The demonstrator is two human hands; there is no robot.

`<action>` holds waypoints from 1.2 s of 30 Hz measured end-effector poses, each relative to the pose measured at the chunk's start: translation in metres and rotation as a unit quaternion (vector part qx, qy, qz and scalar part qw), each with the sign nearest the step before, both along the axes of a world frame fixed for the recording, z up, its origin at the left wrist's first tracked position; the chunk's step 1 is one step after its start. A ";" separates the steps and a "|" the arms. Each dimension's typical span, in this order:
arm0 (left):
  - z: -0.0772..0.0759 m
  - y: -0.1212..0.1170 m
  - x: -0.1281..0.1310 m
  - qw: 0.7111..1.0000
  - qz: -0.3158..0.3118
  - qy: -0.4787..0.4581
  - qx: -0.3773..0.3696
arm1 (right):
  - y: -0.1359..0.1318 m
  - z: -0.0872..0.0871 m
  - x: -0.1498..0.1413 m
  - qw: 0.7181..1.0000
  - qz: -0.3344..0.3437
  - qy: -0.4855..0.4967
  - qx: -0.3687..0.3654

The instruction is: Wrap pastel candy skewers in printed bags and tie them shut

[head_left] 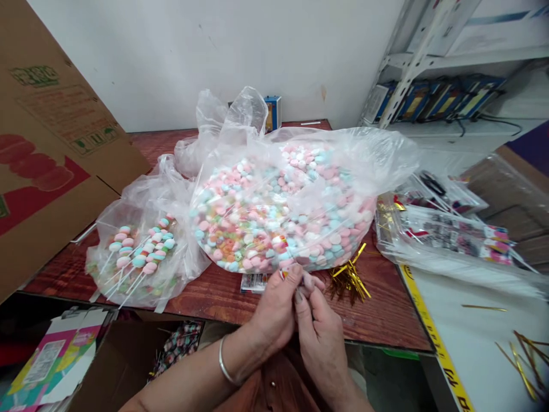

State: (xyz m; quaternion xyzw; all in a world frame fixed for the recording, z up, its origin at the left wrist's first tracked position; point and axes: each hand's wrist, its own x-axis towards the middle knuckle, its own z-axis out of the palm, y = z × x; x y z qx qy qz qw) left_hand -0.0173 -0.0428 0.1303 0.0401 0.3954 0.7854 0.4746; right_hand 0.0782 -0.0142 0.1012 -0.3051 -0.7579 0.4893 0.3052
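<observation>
My left hand (277,303) and my right hand (321,323) meet at the table's front edge, fingers pinched together. What they grip is mostly hidden by the fingers; a small red-and-yellow bit shows by my left fingertips. Just beyond them lies a large clear plastic bag (317,229) full of pink, white and blue candies, with orange and green rings at its left front. Gold twist ties (350,281) lie in a bunch to the right of my hands. On the left, several candy skewers (143,246) on white sticks rest on another clear bag (171,283).
A tall cardboard box (55,114) stands at the left. Packets of printed plastic sleeves (454,234) lie on the right, with loose gold ties (525,366) on a white surface. Below the table, an open box (124,360) sits near candies. A metal shelf (412,74) holds blue boxes.
</observation>
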 end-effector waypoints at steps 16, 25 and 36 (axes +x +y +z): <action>-0.002 -0.009 -0.001 0.998 0.027 0.048 0.006 | 0.002 -0.005 -0.002 0.998 -0.002 0.037 -0.048; -0.019 -0.001 0.001 0.994 0.080 0.056 -0.044 | -0.003 -0.008 -0.010 0.985 -0.035 0.085 -0.143; -0.020 -0.022 -0.023 0.972 -0.215 0.085 -0.041 | 0.013 -0.003 -0.004 0.709 0.199 0.208 -0.644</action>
